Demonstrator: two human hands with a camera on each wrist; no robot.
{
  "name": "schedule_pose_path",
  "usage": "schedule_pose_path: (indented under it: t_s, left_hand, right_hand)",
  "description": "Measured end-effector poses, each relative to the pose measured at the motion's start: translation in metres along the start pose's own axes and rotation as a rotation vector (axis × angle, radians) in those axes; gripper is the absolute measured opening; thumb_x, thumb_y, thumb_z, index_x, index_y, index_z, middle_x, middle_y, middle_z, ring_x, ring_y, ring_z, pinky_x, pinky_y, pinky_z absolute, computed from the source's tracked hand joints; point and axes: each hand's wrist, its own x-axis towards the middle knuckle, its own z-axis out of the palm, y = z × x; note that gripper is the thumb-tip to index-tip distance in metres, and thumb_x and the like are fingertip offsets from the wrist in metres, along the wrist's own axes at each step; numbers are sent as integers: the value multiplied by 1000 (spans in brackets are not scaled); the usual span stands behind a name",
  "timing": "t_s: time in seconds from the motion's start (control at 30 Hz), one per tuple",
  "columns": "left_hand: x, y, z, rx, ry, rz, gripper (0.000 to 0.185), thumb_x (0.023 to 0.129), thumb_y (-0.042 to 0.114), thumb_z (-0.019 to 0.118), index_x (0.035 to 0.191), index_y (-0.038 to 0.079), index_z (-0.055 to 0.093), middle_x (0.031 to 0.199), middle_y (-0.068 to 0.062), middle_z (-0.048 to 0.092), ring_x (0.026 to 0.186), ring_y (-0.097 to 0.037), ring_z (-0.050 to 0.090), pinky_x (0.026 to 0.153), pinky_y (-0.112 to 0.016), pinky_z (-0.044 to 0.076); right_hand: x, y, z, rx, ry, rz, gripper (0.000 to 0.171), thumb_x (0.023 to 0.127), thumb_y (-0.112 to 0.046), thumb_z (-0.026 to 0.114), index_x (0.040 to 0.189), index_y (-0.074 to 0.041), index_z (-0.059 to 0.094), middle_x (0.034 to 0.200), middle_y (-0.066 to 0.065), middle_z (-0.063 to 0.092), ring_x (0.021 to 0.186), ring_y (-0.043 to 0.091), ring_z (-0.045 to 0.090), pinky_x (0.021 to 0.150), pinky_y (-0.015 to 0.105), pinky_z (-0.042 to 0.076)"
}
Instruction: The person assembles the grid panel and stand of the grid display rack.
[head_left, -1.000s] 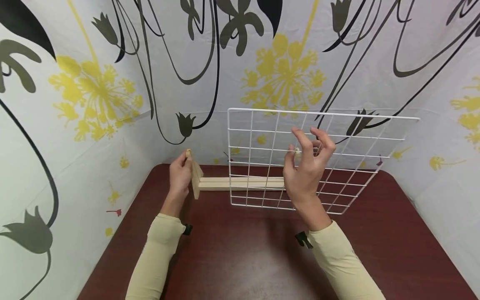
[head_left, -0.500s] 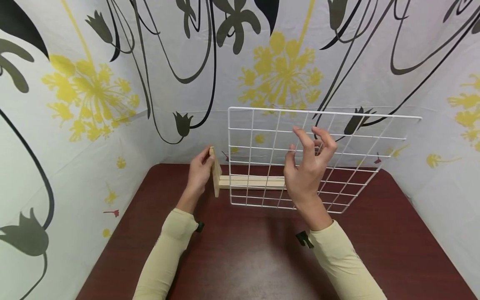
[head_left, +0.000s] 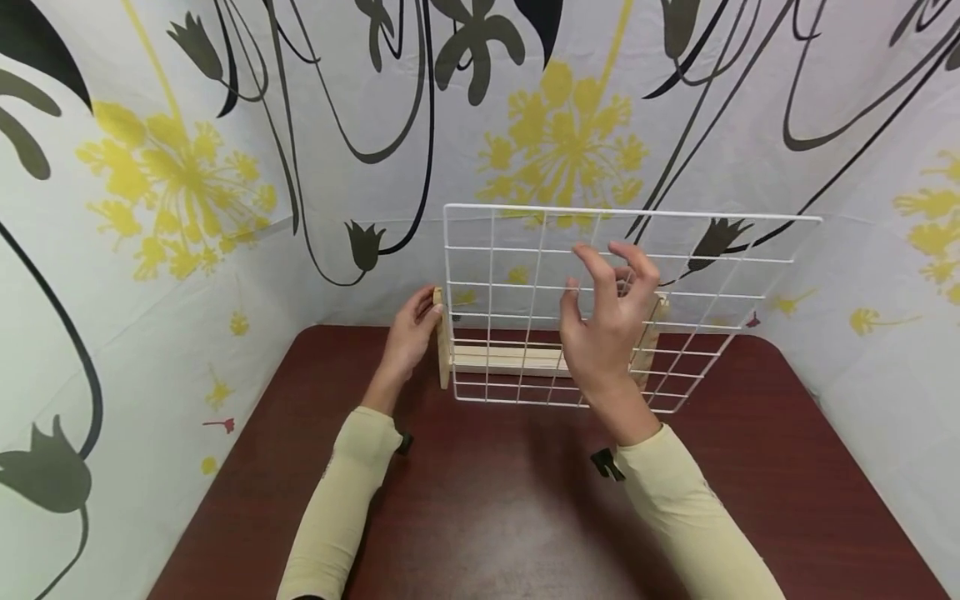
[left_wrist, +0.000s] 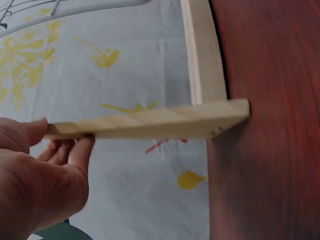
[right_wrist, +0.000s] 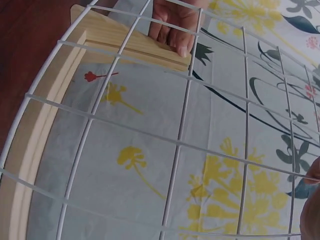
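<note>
A white wire grid panel (head_left: 630, 212) stands tilted over the table, held by my right hand (head_left: 611, 342), whose fingers are bent at its wires. Behind the grid lies a pale wooden frame: a long low rail (head_left: 468, 357) between two upright end boards. My left hand (head_left: 408, 333) pinches the top of the left end board (left_wrist: 160, 122) between thumb and fingers. Seen by the head camera, that board is close beside the grid's left edge; whether they touch I cannot tell. The right end board (head_left: 658, 321) shows through the wires, partly covered by my right hand.
The table (head_left: 480, 500) is dark reddish-brown with rounded back corners. Floral-patterned white cloth (head_left: 247, 183) hangs close behind it and along both sides.
My left hand has moved right with the wooden frame, bringing the left end board up to the grid's edge. The grid has shifted slightly left and up. The right end board now shows.
</note>
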Motion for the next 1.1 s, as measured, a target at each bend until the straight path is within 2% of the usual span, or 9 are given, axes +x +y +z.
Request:
schedule_pose_path:
  t_s: [0.1, 0.23, 0.5, 0.87, 1.1]
  left_hand:
    - [3, -1, -3, 11, -35, 37, 49, 110, 12, 56, 157, 2, 45, 159, -21, 52, 151, -33, 48, 124, -47, 42]
    - [7, -3, -6, 22, -75, 44, 49, 110, 12, 55, 157, 2, 45, 160, -22, 51, 152, -33, 47, 125, -48, 40]
    - [7, -4, -9, 18, -98, 6, 47, 109, 15, 59, 155, 8, 50, 160, -17, 53, 147, -31, 53, 121, -49, 45]
    - [6, -6, -12, 22, -106, 3, 53, 110, 20, 59, 159, 10, 45, 164, -17, 48, 150, -32, 50, 119, -50, 46]
    - [5, -7, -15, 12, -108, -9, 55, 110, 23, 59, 161, 12, 43, 165, -14, 47, 149, -33, 51, 118, -52, 47]
  right_hand:
    - [9, -2, 7, 19, -18, -22, 39, 92, 2, 69, 127, -16, 71, 137, 22, 49, 121, 38, 52, 83, 38, 39]
    - [26, -5, 15, 34, -41, -53, 40, 93, 1, 68, 128, -16, 71, 136, 21, 50, 122, 37, 52, 78, 37, 38]
    - [60, -13, 28, 53, -23, -85, 41, 91, 2, 67, 127, -17, 72, 133, 22, 51, 130, 32, 51, 86, 38, 40]
    - [114, -21, 41, 23, -9, -108, 46, 86, 3, 68, 127, -18, 70, 133, 16, 50, 133, 21, 48, 96, 35, 42]
    - [144, -20, 52, -20, -33, -124, 42, 92, -1, 65, 129, -21, 68, 135, 10, 47, 135, 15, 45, 94, 33, 42]
